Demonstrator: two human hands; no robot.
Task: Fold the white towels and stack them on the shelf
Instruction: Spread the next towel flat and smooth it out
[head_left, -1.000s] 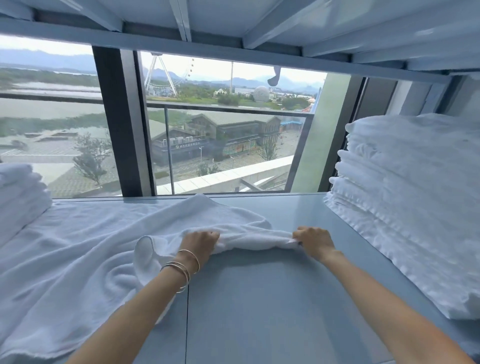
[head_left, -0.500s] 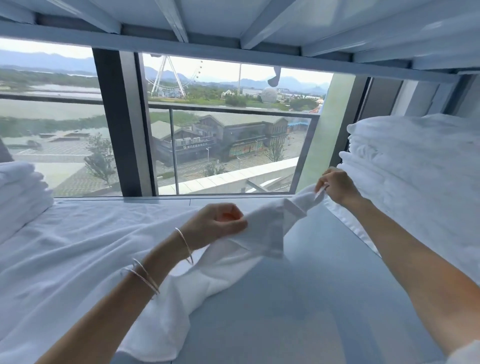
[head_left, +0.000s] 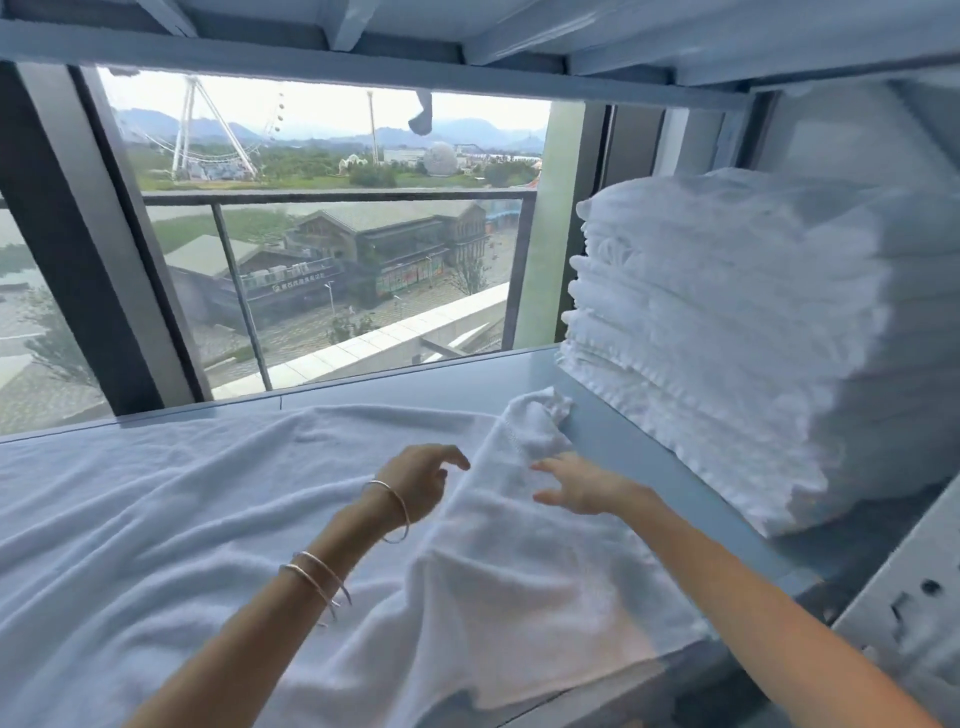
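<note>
A large white towel (head_left: 171, 525) lies spread over the grey-blue shelf (head_left: 613, 415). Its right part is folded over into a long strip (head_left: 519, 571) that ends in a crumpled corner near the back. My left hand (head_left: 423, 480), bracelets on the wrist, hovers just left of the strip with fingers loosely spread and holds nothing. My right hand (head_left: 574, 486) is over the strip's upper part, fingers straight and spread, holding nothing. A tall stack of folded white towels (head_left: 737, 332) stands on the shelf at the right.
A window (head_left: 322, 249) with dark frames closes the back of the shelf. The underside of another shelf (head_left: 467, 31) hangs low overhead. A grey upright with holes (head_left: 914, 613) is at the lower right. Bare shelf surface shows between the strip and the stack.
Both hands carried the towel's edge up and over to the right, laid it down and let go. The view has shifted right, so the left pile is out of sight.
</note>
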